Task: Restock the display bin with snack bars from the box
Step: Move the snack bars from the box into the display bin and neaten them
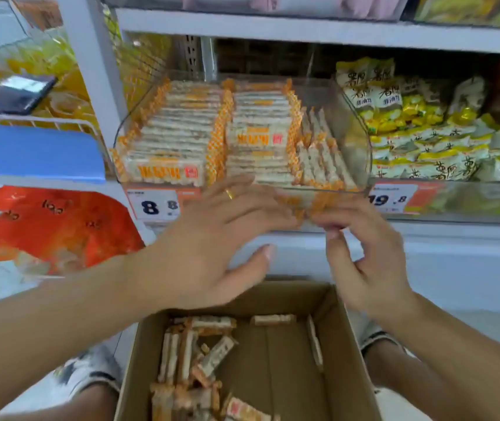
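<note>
Hovering at the centre of the frame, both hands meet on a small bunch of orange-and-white wrapped snack bars [306, 205], blurred by motion, just in front of the clear plastic display bin [361, 141]. The left hand [209, 247] lies flat with fingers straight against the bunch; the right hand [367, 256] has fingertips curled, pinching its near end. The bars' long axis seems to run left to right, though blur makes this uncertain. The bin's open gap lies up and right of the fingers, nearer the right hand. More bars lie loose in the brown cardboard box [349, 344] at the bottom centre.
</note>
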